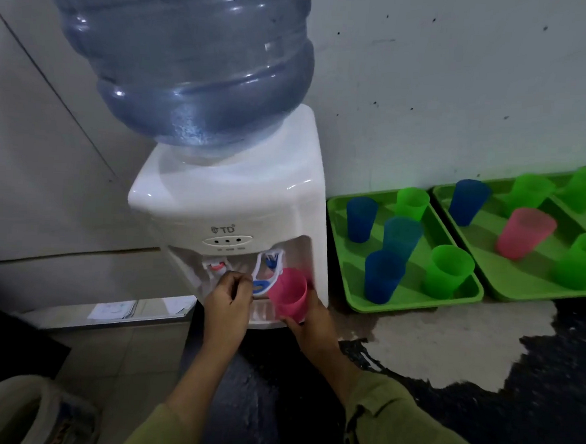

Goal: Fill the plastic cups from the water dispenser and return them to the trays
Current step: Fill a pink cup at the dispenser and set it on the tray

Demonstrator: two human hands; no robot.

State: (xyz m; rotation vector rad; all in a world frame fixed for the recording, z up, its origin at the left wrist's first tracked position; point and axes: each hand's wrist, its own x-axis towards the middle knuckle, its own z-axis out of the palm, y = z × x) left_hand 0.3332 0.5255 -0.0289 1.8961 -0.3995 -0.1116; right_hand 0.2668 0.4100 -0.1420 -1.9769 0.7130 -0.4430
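Head view: white water dispenser [237, 211] at centre, blue bottle [192, 57] upended on top at 12 o'clock. Right hand [309, 320] wraps a pink cup [289, 293] from below and behind, fingers curled round its lower wall, thumb on the near side; cup tilted, mouth toward the blue tap [264, 275], just beside it in the dispenser recess. Left hand [228, 303] at 9 o'clock of the cup, fingers bent and pressed together near the blue tap lever; exact contact point, cannot tell. Red tap [217, 265] just above the left hand's knuckles.

At 3 o'clock of the dispenser, near green tray [462, 290] carries three blue and two green cups, upright. Far green tray [521, 287] beside it holds a blue cup [467, 201], a pink one [524, 232] and green cups. Both trays sit against the wall [465, 78]. Olive sleeves at 6 o'clock.
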